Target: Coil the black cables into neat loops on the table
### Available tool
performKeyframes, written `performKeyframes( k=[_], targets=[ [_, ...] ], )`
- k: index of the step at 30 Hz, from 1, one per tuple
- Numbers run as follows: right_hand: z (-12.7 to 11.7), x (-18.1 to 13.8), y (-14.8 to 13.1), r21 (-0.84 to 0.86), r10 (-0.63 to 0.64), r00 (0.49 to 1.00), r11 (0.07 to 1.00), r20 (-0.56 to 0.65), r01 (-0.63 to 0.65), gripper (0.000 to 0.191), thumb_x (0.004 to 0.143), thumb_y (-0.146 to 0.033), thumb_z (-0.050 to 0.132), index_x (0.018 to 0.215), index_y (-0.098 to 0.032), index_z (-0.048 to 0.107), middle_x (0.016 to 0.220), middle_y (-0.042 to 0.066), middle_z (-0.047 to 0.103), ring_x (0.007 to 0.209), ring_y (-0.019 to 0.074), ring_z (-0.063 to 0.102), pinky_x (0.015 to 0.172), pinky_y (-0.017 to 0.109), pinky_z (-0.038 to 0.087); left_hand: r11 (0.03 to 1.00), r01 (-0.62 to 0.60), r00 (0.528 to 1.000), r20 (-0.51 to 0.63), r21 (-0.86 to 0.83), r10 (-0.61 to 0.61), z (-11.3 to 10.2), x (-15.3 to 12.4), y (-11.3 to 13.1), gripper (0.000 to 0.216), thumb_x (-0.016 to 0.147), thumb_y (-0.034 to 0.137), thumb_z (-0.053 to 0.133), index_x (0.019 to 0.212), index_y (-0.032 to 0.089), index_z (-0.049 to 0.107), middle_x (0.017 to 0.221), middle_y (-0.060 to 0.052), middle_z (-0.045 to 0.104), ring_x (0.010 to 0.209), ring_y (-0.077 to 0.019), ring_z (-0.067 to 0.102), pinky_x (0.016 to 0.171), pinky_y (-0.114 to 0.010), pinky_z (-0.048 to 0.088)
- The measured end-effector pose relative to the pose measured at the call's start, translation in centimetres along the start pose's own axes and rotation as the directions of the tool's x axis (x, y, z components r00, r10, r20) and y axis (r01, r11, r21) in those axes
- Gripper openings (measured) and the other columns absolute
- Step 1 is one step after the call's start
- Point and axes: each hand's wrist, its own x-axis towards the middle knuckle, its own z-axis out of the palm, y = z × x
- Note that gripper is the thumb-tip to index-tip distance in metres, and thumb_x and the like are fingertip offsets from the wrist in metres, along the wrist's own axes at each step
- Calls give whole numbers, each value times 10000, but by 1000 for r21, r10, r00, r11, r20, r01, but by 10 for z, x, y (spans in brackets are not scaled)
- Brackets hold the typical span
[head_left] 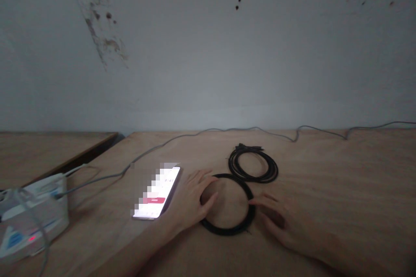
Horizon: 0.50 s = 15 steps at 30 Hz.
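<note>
Left hand [190,203] resting on the upper-left arc of a thin black cable loop [227,230], fingers [208,178] spread and slightly curved, tips on the matte cable, no pinch visible. Right hand [277,220] lying open on the worktop [341,181] beside the loop's right side, fingers [260,201] spread and reaching over to the cable, again with no pinch, only light contact.

Loop lying flat between both hands, round, tightly bound into a single band, its centre showing bare wood. Second black cable coil [252,178] directly behind the loop, apparently touching it, looser, with several strands and connector ends [250,148] at the far side, too dark and small for any marking.

Smartphone [157,192] face up just left of the left hand, angled, screen lit and mostly pixelated; "9:41" faintly legible near the top, a red bar lower down, its lettering unreadable.

Far left: white plastic power unit [32,216] with a small glowing red light and blue patch, no legible text. Thin grey cable [247,129] running from that side across the pale, fine-grained plywood and along the back edge. Lower wooden board [48,151] behind the left corner. Grey-white wall [195,52] above, with dark stains and specks.
</note>
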Motion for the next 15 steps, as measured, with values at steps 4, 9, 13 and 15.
performKeyframes(
  k=[4, 9, 13, 15],
  targets=[
    [-3, -1, -6, -26, -19, 997, 999, 78, 22, 388, 962, -279, 538, 1323, -309, 679, 1234, 90, 723, 1092, 265, 710, 948, 419, 587, 997, 70, 997, 31, -14, -70, 7, -2, -4, 326, 992, 401, 585, 1228, 223, 720, 1428, -112, 645, 1301, -333, 588, 1139, -532, 417],
    [-1, 0, -4, -20, -26, 996, 999, 90, 28, 385, 963, -261, 546, 1321, -314, 675, 1253, 84, 708, 1115, 266, 695, 965, 433, 576, 995, 101, 995, 6, 16, -101, 8, -2, 1, 293, 979, 427, 607, 1092, 203, 758, 1302, -118, 713, 1207, -333, 642, 1086, -510, 453],
    [-4, 3, -6, 54, -47, 990, 998, 132, 40, 402, 989, -257, 527, 1359, -329, 666, 1233, 65, 723, 1101, 244, 695, 962, 398, 573, 987, 154, 987, 32, 44, -156, 0, 0, 5, 305, 995, 447, 563, 994, 203, 745, 1056, -94, 751, 1009, -293, 691, 915, -428, 512],
    [-5, 4, -8, 72, -43, 987, 997, 153, 32, 396, 1000, -234, 504, 1341, -324, 685, 1235, 57, 732, 1117, 240, 692, 979, 389, 566, 976, 207, 977, 37, 70, -210, -5, 1, 6, 283, 996, 423, 547, 939, 213, 728, 949, -69, 743, 893, -267, 694, 790, -377, 504]
  ],
)
